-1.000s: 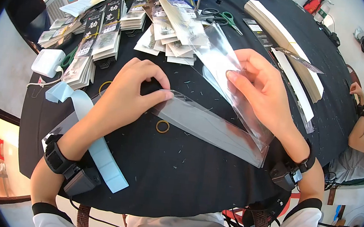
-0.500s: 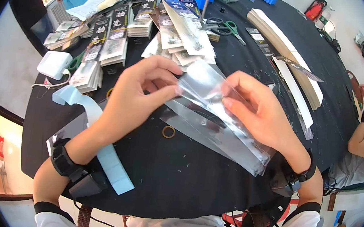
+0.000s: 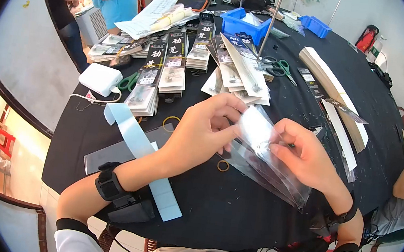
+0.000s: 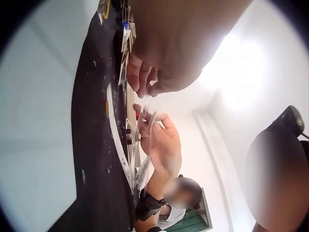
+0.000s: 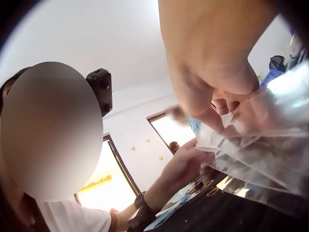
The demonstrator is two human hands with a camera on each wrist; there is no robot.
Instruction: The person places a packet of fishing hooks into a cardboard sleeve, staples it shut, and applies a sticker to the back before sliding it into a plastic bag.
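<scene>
Between the two hands is a clear plastic sleeve (image 3: 256,127), glossy and tilted down toward the lower right. The right hand (image 3: 303,152) pinches it between thumb and fingers. At its upper left end the left hand (image 3: 211,132) pinches the edge with thumb and curled fingers. Below it, more clear film (image 3: 266,178) lies slanted near the black tabletop. In the right wrist view the right hand (image 5: 217,82) grips the crinkled film (image 5: 260,159), and the left hand (image 5: 186,162) touches its far edge. A tan ring band (image 3: 223,166) lies below the left hand.
Card packs (image 3: 173,68) are bundled at the back left, with loose packs (image 3: 240,70) beside them. Green-handled scissors (image 3: 280,69), blue bins (image 3: 245,26) and a long card stack (image 3: 335,96) stand farther back. A pale blue label strip (image 3: 164,196) passes under the left forearm.
The left hand has moved from the lower film to the upper sleeve's end. The right hand has brought that sleeve lower and closer to the left. The head view has tilted up.
</scene>
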